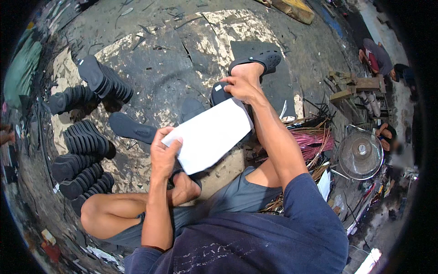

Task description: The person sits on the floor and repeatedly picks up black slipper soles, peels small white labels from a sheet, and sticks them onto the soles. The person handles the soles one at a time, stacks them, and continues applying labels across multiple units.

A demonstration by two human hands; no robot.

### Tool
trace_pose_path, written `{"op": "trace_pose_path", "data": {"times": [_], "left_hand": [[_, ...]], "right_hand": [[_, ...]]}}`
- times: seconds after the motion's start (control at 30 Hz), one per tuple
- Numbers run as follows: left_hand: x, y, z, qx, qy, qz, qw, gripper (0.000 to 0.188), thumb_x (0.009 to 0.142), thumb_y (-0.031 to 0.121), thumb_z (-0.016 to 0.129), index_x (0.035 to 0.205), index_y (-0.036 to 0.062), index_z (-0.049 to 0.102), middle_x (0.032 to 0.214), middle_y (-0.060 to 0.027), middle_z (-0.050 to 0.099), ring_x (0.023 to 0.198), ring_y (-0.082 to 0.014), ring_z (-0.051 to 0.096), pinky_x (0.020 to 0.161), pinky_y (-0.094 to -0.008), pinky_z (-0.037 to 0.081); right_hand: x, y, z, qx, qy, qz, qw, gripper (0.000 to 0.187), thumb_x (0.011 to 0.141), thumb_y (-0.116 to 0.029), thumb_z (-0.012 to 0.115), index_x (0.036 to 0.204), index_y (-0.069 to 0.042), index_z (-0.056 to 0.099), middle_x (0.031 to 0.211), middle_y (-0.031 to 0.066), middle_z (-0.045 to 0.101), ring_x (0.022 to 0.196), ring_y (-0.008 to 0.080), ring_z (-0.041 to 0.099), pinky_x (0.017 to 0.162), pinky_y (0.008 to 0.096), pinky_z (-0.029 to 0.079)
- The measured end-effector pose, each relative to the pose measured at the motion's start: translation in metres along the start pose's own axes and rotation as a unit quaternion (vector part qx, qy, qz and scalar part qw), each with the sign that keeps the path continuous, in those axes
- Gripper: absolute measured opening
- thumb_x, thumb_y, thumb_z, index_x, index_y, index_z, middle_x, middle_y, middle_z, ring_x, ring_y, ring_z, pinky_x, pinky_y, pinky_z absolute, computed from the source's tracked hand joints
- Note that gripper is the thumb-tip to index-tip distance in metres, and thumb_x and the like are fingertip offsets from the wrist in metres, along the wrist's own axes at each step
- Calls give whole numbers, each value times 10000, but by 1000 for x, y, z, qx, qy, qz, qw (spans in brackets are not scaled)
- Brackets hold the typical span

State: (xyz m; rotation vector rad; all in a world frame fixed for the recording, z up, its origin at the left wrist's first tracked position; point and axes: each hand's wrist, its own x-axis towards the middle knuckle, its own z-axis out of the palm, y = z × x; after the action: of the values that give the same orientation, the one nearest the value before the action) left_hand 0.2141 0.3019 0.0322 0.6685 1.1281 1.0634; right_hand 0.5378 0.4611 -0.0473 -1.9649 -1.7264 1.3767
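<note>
My left hand (164, 154) pinches the left end of a blank white sheet (214, 134), which spans my lap at a slant. My right hand (242, 89) is closed with its bent fingertips at the edge of a black shoe sole (219, 95), which carries a small white sticker (218, 88). The sheet's upper right corner lies just below my right hand, and the sole's lower part is hidden. Another dark sole (191, 108) shows partly behind the sheet. Left of it, a loose black sole (132, 128) lies flat on the floor.
Rows of stacked black soles (105, 80) and more soles (84, 139) stand at the left. My right foot wears a black clog (267, 59). A fan (360, 154), pink strands (315, 141) and a wooden stand (356, 86) are at the right, with people beyond.
</note>
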Motion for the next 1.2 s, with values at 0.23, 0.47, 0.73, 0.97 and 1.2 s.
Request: {"op": "trace_pose_path", "data": {"times": [0.23, 0.47, 0.73, 0.97, 1.2], "left_hand": [[16, -14, -24, -159, 48, -69, 984, 189, 898, 66, 693, 1014, 42, 546, 946, -69, 651, 816, -143, 642, 764, -301, 555], [17, -11, -17, -209, 36, -74, 974, 175, 853, 96, 581, 1007, 80, 499, 951, -69, 612, 874, -188, 651, 792, -347, 577], [13, -5, -1, -90, 42, 8, 995, 424, 850, 20, 734, 1219, 47, 526, 1019, -68, 649, 878, -124, 641, 740, -273, 554], [13, 1, 1, -29, 77, 3, 997, 466, 865, -19, 731, 1293, 24, 552, 1059, -92, 680, 888, -129, 656, 762, -260, 551], [17, 1, -3, -37, 100, -6, 994, 440, 869, -17, 730, 1276, 8, 567, 1104, -115, 676, 928, -147, 660, 797, -267, 559]], "right_hand": [[-32, -43, 30, -119, 296, -171, 932, 290, 903, -86, 621, 1178, -15, 679, 1051, 179, 714, 1025, 295, 685, 908, 379, 527], [-127, -152, 102, 64, 80, -164, 981, 214, 914, -165, 697, 1063, -11, 692, 961, 129, 707, 814, 211, 663, 771, 335, 534], [-132, -151, 109, 132, 79, -137, 978, 219, 908, -168, 700, 1031, 8, 655, 910, 99, 700, 780, 156, 636, 716, 307, 523], [-138, -146, 115, 111, 104, -194, 969, 173, 901, -170, 681, 977, -20, 640, 975, 149, 677, 836, 258, 666, 759, 363, 532], [-131, -141, 114, 193, 112, -237, 946, 249, 916, -85, 689, 1143, -17, 612, 1057, 99, 678, 889, 145, 648, 795, 303, 531]]}}
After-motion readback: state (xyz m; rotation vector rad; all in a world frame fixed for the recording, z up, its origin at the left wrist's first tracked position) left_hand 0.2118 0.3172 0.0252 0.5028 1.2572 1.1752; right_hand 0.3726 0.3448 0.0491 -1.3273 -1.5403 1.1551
